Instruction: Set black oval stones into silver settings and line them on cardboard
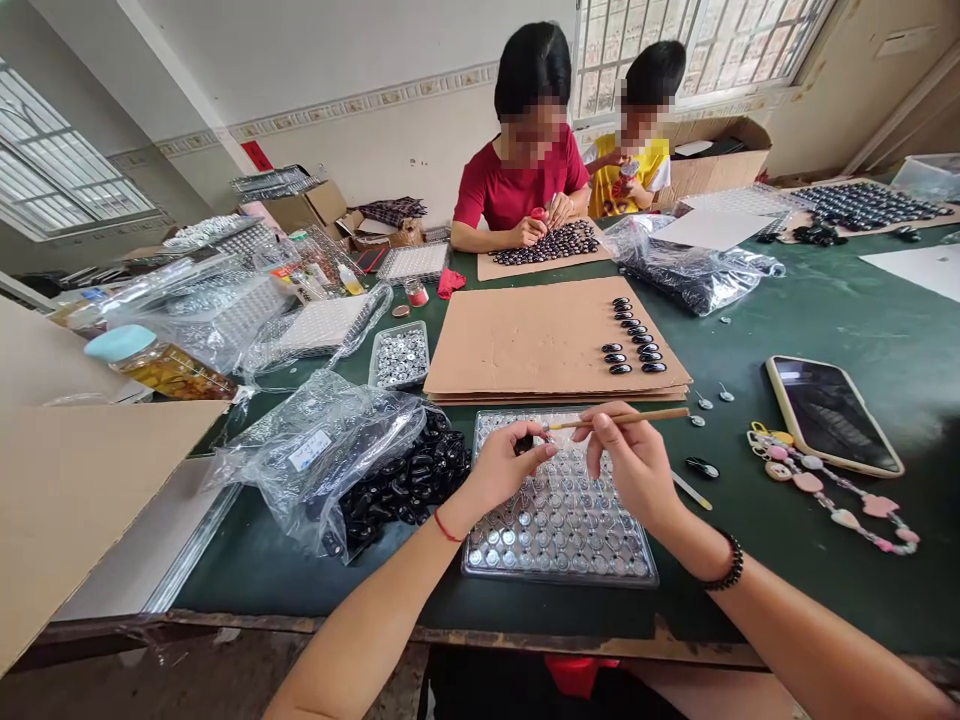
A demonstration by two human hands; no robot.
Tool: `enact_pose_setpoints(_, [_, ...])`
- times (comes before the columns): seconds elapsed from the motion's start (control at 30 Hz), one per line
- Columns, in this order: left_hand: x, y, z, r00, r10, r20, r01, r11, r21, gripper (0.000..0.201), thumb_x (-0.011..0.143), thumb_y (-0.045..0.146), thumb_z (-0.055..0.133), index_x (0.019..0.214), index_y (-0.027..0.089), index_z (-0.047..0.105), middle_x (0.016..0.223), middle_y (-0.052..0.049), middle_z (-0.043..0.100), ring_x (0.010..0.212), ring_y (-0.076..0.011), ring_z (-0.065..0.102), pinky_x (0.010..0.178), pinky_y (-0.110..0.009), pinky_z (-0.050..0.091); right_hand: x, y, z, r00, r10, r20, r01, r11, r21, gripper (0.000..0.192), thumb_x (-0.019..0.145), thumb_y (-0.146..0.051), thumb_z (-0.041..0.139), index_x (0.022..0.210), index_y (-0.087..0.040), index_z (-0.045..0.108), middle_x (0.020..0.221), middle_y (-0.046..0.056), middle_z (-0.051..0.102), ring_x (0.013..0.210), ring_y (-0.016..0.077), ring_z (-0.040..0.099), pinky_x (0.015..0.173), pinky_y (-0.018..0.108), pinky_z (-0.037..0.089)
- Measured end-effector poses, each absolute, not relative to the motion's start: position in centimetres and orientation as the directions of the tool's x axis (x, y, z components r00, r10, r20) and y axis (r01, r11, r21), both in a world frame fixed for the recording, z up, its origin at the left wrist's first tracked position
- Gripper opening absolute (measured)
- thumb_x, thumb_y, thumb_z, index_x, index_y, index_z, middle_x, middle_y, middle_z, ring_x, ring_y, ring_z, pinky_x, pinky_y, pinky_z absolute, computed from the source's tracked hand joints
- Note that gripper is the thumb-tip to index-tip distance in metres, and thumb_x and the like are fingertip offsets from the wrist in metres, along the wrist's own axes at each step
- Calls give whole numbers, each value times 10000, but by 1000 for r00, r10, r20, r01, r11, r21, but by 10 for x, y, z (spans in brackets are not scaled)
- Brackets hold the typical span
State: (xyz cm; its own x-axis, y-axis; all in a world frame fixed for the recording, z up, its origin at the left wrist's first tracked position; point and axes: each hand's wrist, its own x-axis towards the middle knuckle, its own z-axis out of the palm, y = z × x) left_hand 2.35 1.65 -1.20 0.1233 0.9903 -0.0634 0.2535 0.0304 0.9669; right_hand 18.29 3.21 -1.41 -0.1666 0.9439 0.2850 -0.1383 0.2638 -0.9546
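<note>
Between the thumb and fingers of my left hand [510,466] is a small black oval piece [523,444]. My right hand [630,462] pinches a thin wooden stick [645,416], its tip pointing left at the black piece. Whether the tip touches it I cannot tell. Below both hands lies a clear plastic tray [559,545] filled with rows of small round metallic parts. Left of the tray, black oval pieces [401,480] spill from a clear plastic bag [322,430]. Beyond it, cardboard sheets [517,340] carry several finished-looking black ovals [643,350] in rows.
A tub of small metal parts [400,356] stands behind the bag. To the right lie a phone [836,415], a beaded strap [840,495] and a loose black oval [702,467]. Across the table, a person in red [517,190] and another in yellow [634,175] handle small things.
</note>
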Motion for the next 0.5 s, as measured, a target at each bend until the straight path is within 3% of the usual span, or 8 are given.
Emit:
enact_pose_setpoints(0.1, [13, 21, -13, 14, 999, 29, 461, -32, 887, 266, 713, 419, 567, 832, 188, 624, 604, 17, 558, 471, -101, 459, 483, -209, 337, 192, 41, -10, -79, 942, 326, -102, 318, -943, 194, 880, -351, 361, 899, -198, 478, 731, 13, 580, 364, 69, 448, 389, 226, 358])
enact_pose_setpoints(0.17, [2, 25, -12, -65, 990, 123, 586, -62, 808, 249, 717, 419, 566, 816, 202, 638, 640, 5, 601, 501, -117, 486, 512, -215, 340, 202, 50, -9, -114, 911, 396, 100, 407, -908, 178, 878, -327, 365, 893, -199, 487, 775, 26, 590, 434, 88, 484, 465, 245, 388])
enact_pose_setpoints(0.23, [-9, 29, -11, -89, 977, 194, 673, -84, 735, 223, 718, 406, 573, 812, 218, 649, 709, -8, 641, 571, -143, 531, 567, -223, 351, 213, 60, -8, -263, 855, 446, 360, 516, -777, 150, 859, -296, 406, 820, -191, 506, 749, 31, 587, 558, 128, 520, 557, 267, 395])
enact_pose_setpoints(0.3, [-16, 32, -11, -78, 972, 220, 717, -99, 690, 194, 722, 382, 577, 825, 237, 654, 771, -16, 660, 655, -171, 564, 633, -233, 358, 224, 69, -8, -446, 787, 425, 509, 614, -604, 138, 850, -250, 412, 782, -183, 511, 720, 39, 582, 665, 166, 523, 620, 284, 383])
enact_pose_setpoints(0.4, [-20, 32, -13, -64, 976, 209, 738, -95, 668, 175, 714, 364, 592, 836, 258, 658, 776, -19, 663, 694, -196, 571, 666, -244, 353, 236, 76, -8, -582, 723, 372, 579, 690, -434, 118, 832, -185, 406, 812, -172, 522, 742, 64, 592, 751, 200, 507, 670, 304, 370])
enact_pose_setpoints(0.5, [-18, 30, -17, -44, 978, 202, 757, -99, 645, 183, 704, 367, 604, 847, 266, 659, 748, -21, 658, 658, -200, 565, 638, -246, 348, 240, 76, -8, -614, 718, 327, 629, 696, -347, 67, 773, -144, 462, 787, -168, 523, 721, 64, 588, 758, 209, 487, 676, 303, 359])
